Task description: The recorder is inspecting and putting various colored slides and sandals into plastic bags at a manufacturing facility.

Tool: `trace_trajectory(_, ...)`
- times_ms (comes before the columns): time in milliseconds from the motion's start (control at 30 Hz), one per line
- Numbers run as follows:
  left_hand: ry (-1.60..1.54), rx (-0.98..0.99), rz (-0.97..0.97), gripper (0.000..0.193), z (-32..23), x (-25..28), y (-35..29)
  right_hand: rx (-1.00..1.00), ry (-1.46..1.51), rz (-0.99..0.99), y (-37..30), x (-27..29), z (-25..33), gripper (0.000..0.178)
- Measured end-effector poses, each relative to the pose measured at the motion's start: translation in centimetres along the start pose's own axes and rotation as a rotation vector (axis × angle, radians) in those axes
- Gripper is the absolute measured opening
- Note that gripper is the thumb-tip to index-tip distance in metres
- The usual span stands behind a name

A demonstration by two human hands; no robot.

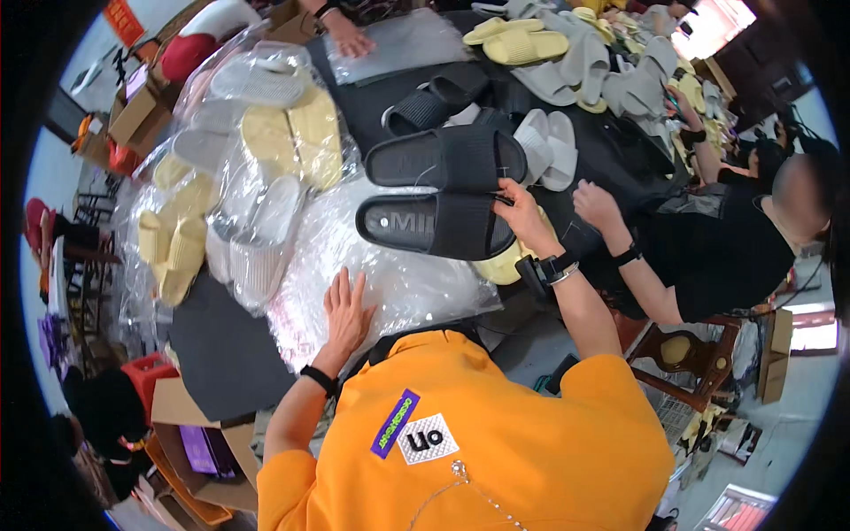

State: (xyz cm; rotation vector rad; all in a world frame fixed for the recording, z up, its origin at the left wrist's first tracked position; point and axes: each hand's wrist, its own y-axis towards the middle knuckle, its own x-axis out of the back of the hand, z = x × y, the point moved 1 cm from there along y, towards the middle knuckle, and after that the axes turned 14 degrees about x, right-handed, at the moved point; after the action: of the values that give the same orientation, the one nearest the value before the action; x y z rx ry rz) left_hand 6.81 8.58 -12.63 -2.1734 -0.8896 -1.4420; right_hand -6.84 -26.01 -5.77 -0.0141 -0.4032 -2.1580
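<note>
My right hand (529, 218) is closed on a pair of black slide sandals, the fingers at the strap side where the two meet. The upper black slide (410, 160) and the lower black slide (398, 226) lie side by side, toes to the right, soles level. They are held over a pile of clear plastic bags (398, 292). My left hand (348, 307) rests on those bags with its fingers spread. Bagged yellow slides (292, 137) and bagged white slides (266, 234) lie beyond it to the left. A loose yellow slide (502, 264) shows partly beneath my right wrist.
On the dark table (217, 354), more black slides (438, 97), white slides (545, 149) and a heap of grey and yellow pairs (575, 66) lie farther back. A co-worker in black (708, 257) reaches in from the right. Another person's hand (350, 40) touches flat plastic bags (403, 49).
</note>
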Motion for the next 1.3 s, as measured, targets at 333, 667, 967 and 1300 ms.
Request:
trace_trajectory(333,0.119,-0.001,0.026,0.048,0.4,-0.5,-0.2,-0.131,0.228,-0.711,5.1,8.9,0.8,0.07)
trace_trajectory(667,0.086,-0.006,-0.035,0.05,1.1,-2.2,-0.2,-0.087,-0.171,0.013,2.2,0.8,-3.6,0.053)
trace_trajectory(967,0.126,0.112,-0.062,0.053,1.7,-0.6,-0.2,0.133,-0.612,0.877,-5.2,-10.9,-2.5,0.059)
trace_trajectory(1300,0.199,0.486,-0.143,0.053,7.2,0.8,-4.6,0.26,-0.744,0.876,-5.4,-12.3,-4.6,0.058)
